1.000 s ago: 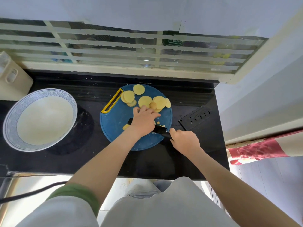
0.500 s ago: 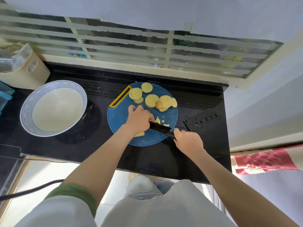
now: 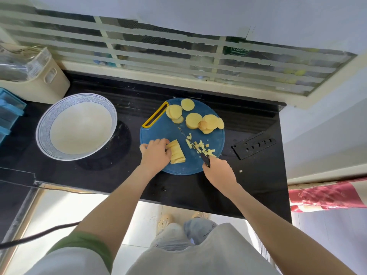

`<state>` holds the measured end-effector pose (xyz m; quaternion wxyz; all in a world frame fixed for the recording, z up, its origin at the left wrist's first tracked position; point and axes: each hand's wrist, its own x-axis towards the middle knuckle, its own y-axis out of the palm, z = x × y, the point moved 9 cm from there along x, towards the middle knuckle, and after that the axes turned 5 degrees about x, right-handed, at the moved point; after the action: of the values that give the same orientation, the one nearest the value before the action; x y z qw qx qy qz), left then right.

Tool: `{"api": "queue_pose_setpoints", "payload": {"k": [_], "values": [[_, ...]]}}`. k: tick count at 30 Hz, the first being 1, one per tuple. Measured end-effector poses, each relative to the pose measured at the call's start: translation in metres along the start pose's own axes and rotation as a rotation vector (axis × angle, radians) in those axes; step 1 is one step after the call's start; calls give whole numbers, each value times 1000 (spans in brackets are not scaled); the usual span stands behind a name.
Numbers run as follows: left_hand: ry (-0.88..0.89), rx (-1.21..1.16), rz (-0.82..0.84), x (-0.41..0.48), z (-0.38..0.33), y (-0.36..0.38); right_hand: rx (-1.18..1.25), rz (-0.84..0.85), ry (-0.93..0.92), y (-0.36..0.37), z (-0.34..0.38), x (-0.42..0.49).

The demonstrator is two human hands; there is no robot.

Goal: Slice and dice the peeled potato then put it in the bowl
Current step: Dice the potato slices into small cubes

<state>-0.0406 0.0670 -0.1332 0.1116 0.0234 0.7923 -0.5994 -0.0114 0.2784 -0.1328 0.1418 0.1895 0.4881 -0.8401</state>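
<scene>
As your left hand (image 3: 155, 153) slid back, sticks (image 3: 177, 153) show.
Its fingers (image 3: 163, 143) hold them; right hand (image 3: 218, 171) grips knife (image 3: 206, 160); dicing unfinished.

**Both arms reach forward, hands side by side**

Two bare forearms stretch forward. The left hand (image 3: 155, 154) lies palm down, its curled fingers holding the potato strips (image 3: 177, 153). The right hand (image 3: 218, 172), near it, grips the knife (image 3: 205, 159) by the handle, knuckles up.
</scene>
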Motion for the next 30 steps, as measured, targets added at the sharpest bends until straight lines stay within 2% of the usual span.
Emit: {"api": "queue_pose_setpoints", "payload": {"k": [3,6,10,16,22,25,30], "values": [[55,3,56,-6,0,14,145,-3,66,15,11,-7],[140,50,53,-7,-5,18,188,-4,123,29,17,-13],[231,254,96,-14,-8,41,218,-24,192,44,20,-19],[269,363,98,-20,-10,55,223,-30,244,62,25,-24],[231,416,65,-19,-9,59,262,-37,310,77,21,-23],[192,408,68,-21,-7,56,275,-57,314,77,19,-24],[235,371,96,-19,-13,63,264,-38,332,74,13,-22]]}}
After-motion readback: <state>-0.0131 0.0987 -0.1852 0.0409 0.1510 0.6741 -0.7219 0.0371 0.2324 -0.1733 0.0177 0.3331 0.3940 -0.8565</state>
